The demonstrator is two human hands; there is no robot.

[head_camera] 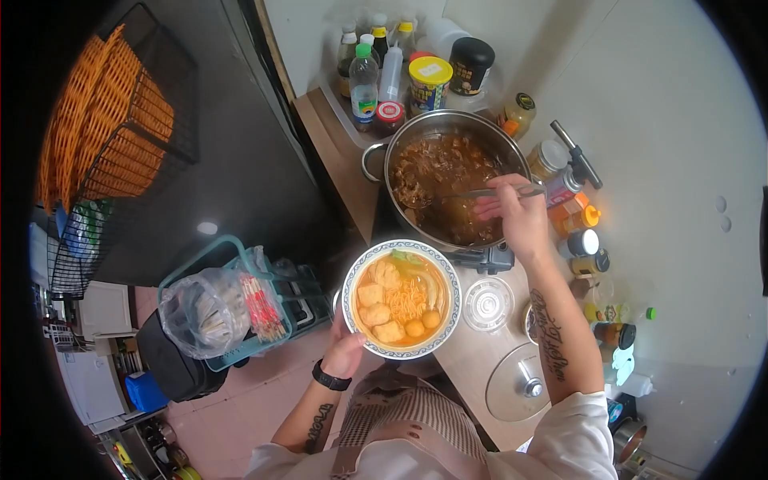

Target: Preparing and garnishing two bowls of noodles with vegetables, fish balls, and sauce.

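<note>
My left hand [347, 349] grips the near left rim of a white bowl with a blue patterned border [450, 327]. Inside lie noodles [407, 300], fried tofu-like pieces [373, 295], round balls [414, 327] and some greens in orange broth. Over the large steel pot [393, 201], my right hand [517, 207] is closed around the handle of a metal ladle [474, 194]. The ladle's head is down in the brown stew [447, 162], at the pot's left side, among chunks that partly hide it. Bowl and pot appear close together, the bowl on my side.
A portable stove [489, 258] is under the pot. Bottles and jars [390, 72] crowd behind it; more jars [582, 243] line the wall at right, near a torch head [576, 155]. A glass lid [516, 384] and a plastic lid [489, 304] lie on the counter. A teal basket [231, 354] holds wrapped chopsticks.
</note>
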